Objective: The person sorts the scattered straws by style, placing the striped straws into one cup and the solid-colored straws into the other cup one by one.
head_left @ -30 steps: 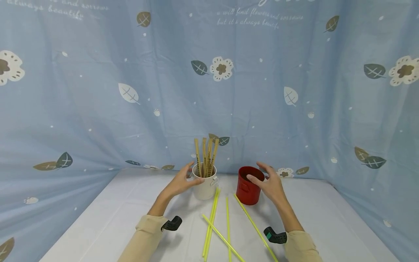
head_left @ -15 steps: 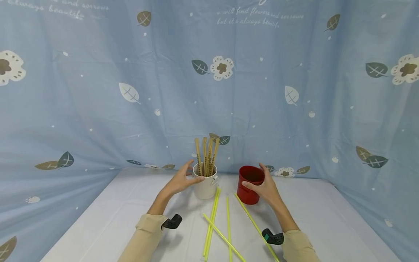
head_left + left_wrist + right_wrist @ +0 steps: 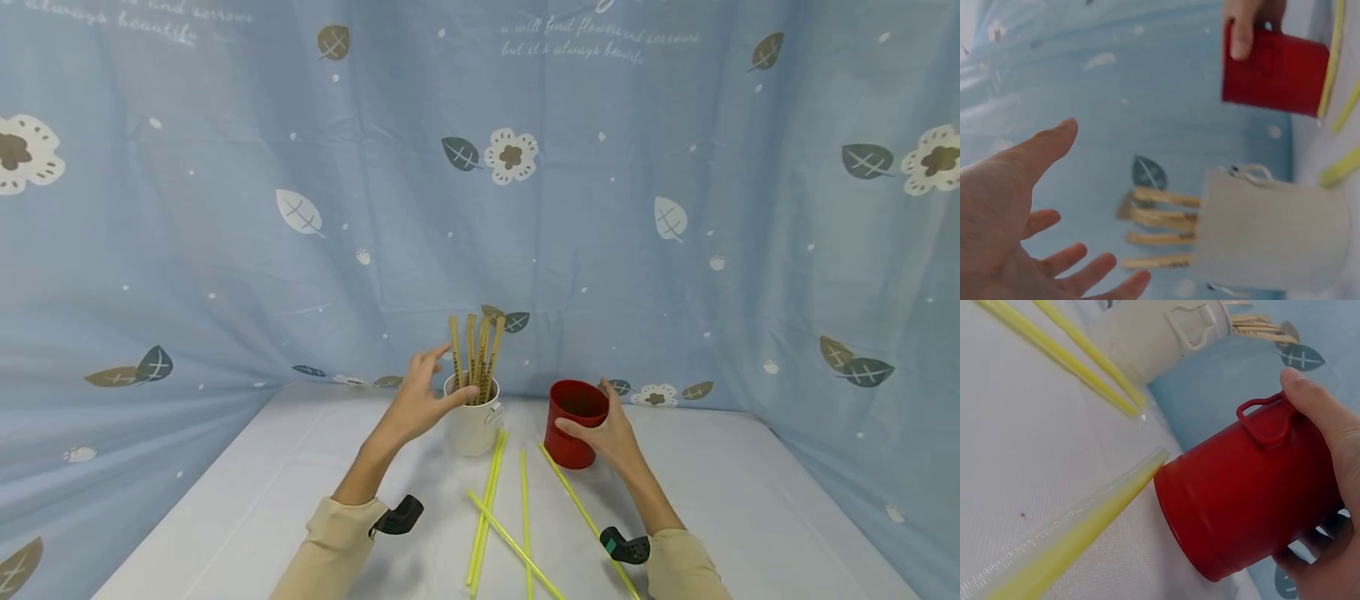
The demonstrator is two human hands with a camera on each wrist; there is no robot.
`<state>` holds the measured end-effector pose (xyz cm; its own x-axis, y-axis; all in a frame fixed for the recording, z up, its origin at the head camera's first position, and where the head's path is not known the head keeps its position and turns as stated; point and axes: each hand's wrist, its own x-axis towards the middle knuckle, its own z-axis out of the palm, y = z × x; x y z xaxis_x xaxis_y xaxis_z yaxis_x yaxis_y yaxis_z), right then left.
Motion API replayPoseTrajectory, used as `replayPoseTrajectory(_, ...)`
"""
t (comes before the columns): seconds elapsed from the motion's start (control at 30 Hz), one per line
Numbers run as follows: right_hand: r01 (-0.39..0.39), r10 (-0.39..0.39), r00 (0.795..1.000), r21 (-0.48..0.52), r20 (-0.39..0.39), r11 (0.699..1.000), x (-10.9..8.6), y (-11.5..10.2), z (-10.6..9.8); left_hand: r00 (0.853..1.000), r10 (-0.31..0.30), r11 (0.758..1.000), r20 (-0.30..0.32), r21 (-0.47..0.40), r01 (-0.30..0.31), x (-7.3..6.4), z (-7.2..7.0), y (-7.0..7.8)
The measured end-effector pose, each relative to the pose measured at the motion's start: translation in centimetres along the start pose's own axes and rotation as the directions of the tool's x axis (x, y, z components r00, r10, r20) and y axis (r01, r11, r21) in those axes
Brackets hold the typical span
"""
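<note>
My right hand (image 3: 617, 433) grips a red metal bucket (image 3: 567, 447) near its rim, thumb on the near side and fingers round the far side. The right wrist view shows a wire handle loop on the red bucket (image 3: 1244, 494). To its left stands a cream-white bucket (image 3: 471, 433) with several printed wooden sticks (image 3: 480, 358) upright in it. My left hand (image 3: 417, 406) is beside and above that bucket's rim, fingers spread. In the left wrist view the left hand (image 3: 997, 212) holds nothing and stands apart from the white bucket (image 3: 1272, 231).
Several long thin yellow sticks (image 3: 525, 508) in clear wrapping lie on the white-covered table (image 3: 225, 508) in front of the buckets, some crossing. The far end of one yellow stick (image 3: 1085, 528) lies close to the red bucket's base. A blue patterned curtain (image 3: 585, 283) rises behind.
My right hand has closed round the red bucket, which has tilted slightly. My left hand has lifted from the white bucket's side to above its rim. The white bucket stays put.
</note>
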<state>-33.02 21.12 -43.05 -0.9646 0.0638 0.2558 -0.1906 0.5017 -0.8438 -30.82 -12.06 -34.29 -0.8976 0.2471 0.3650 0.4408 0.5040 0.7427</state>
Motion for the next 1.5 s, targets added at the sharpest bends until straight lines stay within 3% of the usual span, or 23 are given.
replayPoseTrajectory(0.13,0.017,-0.017,1.0,0.033,0.0,0.999,-0.1,0.1,-0.1,0.996,0.076,0.997,-0.039,-0.018,-0.077,-0.8,0.1,2.1)
replayPoseTrajectory(0.27,0.034,-0.034,0.999,0.06,0.003,0.998,-0.1,0.1,-0.1,0.984,0.172,0.985,-0.056,-0.006,-0.172,-2.0,0.2,4.0)
replayPoseTrajectory(0.4,0.022,-0.023,1.0,0.081,0.008,0.996,-0.1,0.2,0.2,0.972,0.234,0.972,-0.023,0.042,-0.233,-3.3,0.9,5.3)
replayPoseTrajectory(0.47,0.021,-0.022,1.0,0.086,0.009,0.996,-0.2,0.2,0.3,0.972,0.234,0.97,0.006,0.067,-0.233,-3.8,1.3,5.6)
replayPoseTrajectory(0.63,0.025,-0.025,1.0,0.087,-0.004,0.996,-0.2,0.1,0.4,0.98,0.139,0.982,0.145,0.108,-0.155,-4.6,2.5,5.5)
replayPoseTrajectory(0.73,0.022,-0.023,1.0,0.083,0.001,0.996,-0.3,0.2,0.4,0.969,0.054,0.982,0.24,0.161,-0.095,-4.7,3.1,4.9)
replayPoseTrajectory(0.83,0.017,-0.018,1.0,0.098,0.012,0.995,-0.2,0.3,0.4,0.945,-0.045,0.978,0.325,0.208,-0.025,-4.8,3.5,4.3)
replayPoseTrajectory(0.93,0.014,-0.015,1.0,0.11,0.011,0.994,-0.2,0.5,0.4,0.908,-0.149,0.963,0.392,0.266,0.044,-5.0,3.6,3.8)
replayPoseTrajectory(1.07,0.024,-0.025,1.0,0.112,0.01,0.993,-0.2,0.5,0.5,0.872,-0.233,0.935,0.43,0.345,0.079,-5.0,3.8,3.1)
replayPoseTrajectory(1.27,0.019,-0.02,1.0,0.116,0.007,0.993,-0.2,0.6,0.6,0.838,-0.267,0.938,0.477,0.329,0.111,-4.7,4.8,1.8)
replayPoseTrajectory(1.4,0.018,-0.019,1.0,0.123,0.006,0.992,-0.2,0.5,0.5,0.838,-0.244,0.945,0.488,0.313,0.093,-4.5,5.4,1.1)
replayPoseTrajectory(1.5,0.014,-0.014,1.0,0.125,0.007,0.992,-0.3,0.4,0.5,0.85,-0.191,0.943,0.491,0.333,0.02,-4.3,5.9,0.5)
